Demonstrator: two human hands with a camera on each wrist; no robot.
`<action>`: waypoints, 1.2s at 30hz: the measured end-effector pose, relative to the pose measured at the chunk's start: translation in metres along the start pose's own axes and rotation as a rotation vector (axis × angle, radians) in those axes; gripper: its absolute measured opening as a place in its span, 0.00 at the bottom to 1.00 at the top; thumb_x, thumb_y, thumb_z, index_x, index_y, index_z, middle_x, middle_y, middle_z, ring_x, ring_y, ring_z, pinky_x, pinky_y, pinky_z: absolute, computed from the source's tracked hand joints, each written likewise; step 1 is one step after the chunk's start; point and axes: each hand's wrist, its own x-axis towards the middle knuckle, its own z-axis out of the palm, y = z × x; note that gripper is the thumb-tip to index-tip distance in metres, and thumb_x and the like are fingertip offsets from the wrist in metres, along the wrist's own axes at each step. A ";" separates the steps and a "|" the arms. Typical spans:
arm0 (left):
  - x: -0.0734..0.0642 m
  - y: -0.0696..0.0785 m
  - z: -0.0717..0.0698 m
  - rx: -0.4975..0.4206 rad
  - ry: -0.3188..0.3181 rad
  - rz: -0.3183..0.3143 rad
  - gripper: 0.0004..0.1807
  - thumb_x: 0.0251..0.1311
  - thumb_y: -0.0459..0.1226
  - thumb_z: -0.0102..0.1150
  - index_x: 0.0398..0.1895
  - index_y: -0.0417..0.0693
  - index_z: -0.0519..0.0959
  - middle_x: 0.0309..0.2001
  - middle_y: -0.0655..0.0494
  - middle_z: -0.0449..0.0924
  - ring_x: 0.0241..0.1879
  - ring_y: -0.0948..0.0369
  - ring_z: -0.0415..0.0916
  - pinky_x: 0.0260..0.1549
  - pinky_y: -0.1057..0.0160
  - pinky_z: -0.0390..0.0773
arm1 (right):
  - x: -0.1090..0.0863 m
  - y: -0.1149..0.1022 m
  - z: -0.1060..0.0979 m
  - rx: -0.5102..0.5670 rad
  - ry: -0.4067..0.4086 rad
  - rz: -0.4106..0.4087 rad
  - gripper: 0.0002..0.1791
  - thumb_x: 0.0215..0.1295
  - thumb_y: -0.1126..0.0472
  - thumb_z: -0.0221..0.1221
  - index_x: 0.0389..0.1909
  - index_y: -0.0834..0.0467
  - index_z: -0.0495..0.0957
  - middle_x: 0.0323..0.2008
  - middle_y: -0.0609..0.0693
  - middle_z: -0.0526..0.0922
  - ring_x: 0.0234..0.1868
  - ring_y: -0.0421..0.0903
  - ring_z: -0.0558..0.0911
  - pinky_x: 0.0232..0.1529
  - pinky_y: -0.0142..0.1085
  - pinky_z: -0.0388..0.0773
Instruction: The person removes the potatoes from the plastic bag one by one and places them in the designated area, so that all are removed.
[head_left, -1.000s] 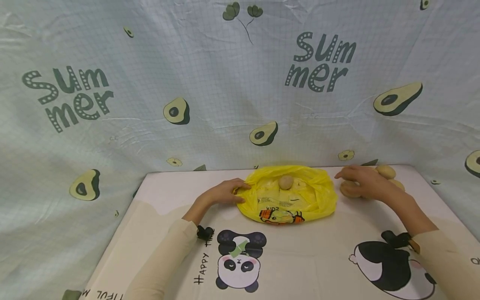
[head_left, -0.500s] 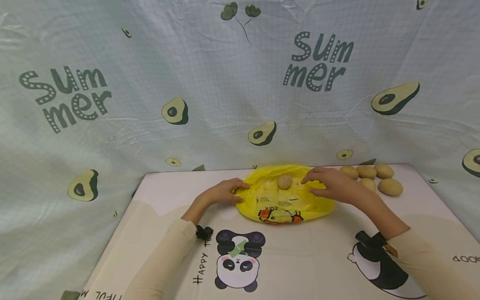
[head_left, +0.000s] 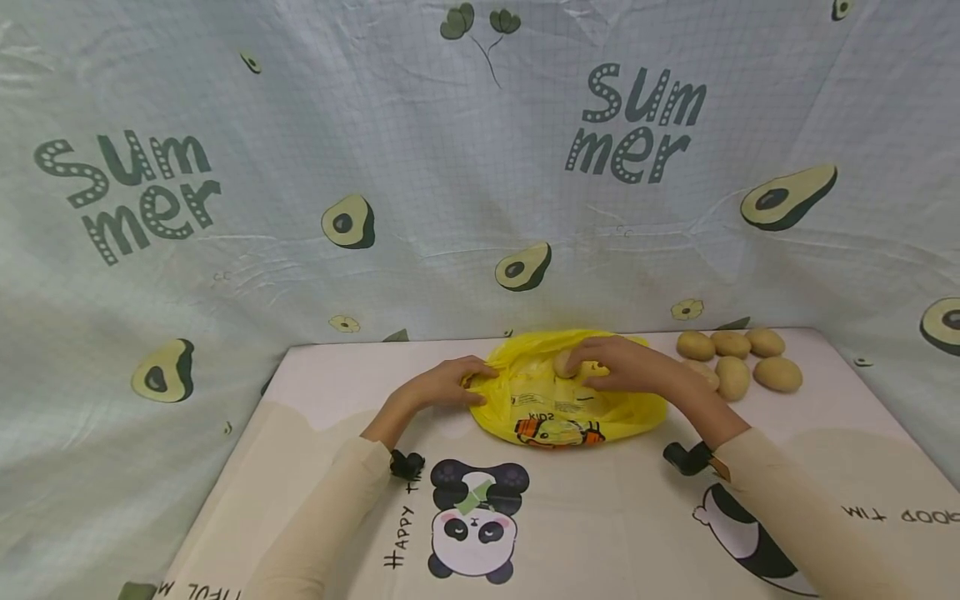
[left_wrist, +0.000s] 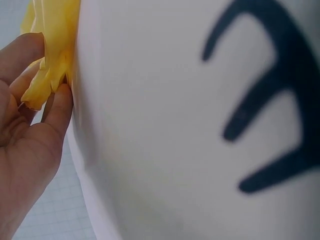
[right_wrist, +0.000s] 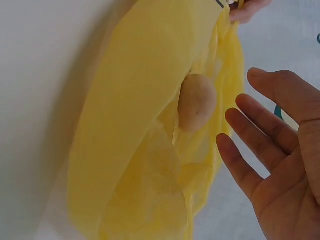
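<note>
A yellow plastic bag with a printed cartoon lies on the table with its mouth spread. My left hand pinches the bag's left edge between thumb and fingers, as the left wrist view also shows in the gathered yellow plastic. Inside the bag sits one potato. Over the bag's mouth is my right hand, partly covering the potato in the head view. Its fingers are spread apart around nothing in the right wrist view, with a gap between them and the potato.
Several potatoes lie in a loose group at the back right of the table. The tablecloth has panda and lettering prints. A pale curtain with avocado prints hangs right behind the table's back edge.
My right hand has left the potatoes at the right and moved left to the potato inside the bag. My left hand keeps its hold on the bag's edge.
</note>
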 end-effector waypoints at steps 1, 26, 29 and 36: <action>0.000 0.000 0.000 -0.002 0.000 0.000 0.26 0.66 0.40 0.66 0.67 0.52 0.77 0.70 0.54 0.71 0.72 0.52 0.64 0.73 0.49 0.62 | 0.003 0.001 0.001 0.005 -0.008 -0.002 0.15 0.66 0.66 0.65 0.53 0.58 0.83 0.53 0.51 0.83 0.54 0.54 0.81 0.55 0.50 0.81; 0.000 0.001 0.000 -0.016 -0.003 0.011 0.26 0.66 0.38 0.66 0.67 0.50 0.77 0.69 0.51 0.72 0.71 0.51 0.64 0.73 0.49 0.62 | 0.047 0.029 0.002 0.062 -0.198 0.044 0.21 0.64 0.68 0.66 0.58 0.57 0.82 0.59 0.54 0.81 0.61 0.55 0.77 0.66 0.53 0.73; 0.000 0.001 0.000 -0.019 -0.006 0.006 0.26 0.66 0.38 0.66 0.67 0.50 0.77 0.69 0.51 0.72 0.71 0.51 0.64 0.73 0.49 0.62 | 0.050 0.034 0.003 0.085 -0.191 0.065 0.20 0.65 0.67 0.66 0.58 0.57 0.83 0.58 0.53 0.82 0.60 0.53 0.78 0.64 0.52 0.75; 0.001 0.001 0.000 -0.010 -0.008 0.010 0.26 0.66 0.38 0.66 0.67 0.51 0.77 0.69 0.52 0.71 0.71 0.51 0.64 0.73 0.49 0.62 | 0.055 0.038 0.004 0.132 -0.219 0.171 0.19 0.64 0.66 0.66 0.57 0.53 0.84 0.57 0.50 0.83 0.53 0.48 0.77 0.61 0.46 0.76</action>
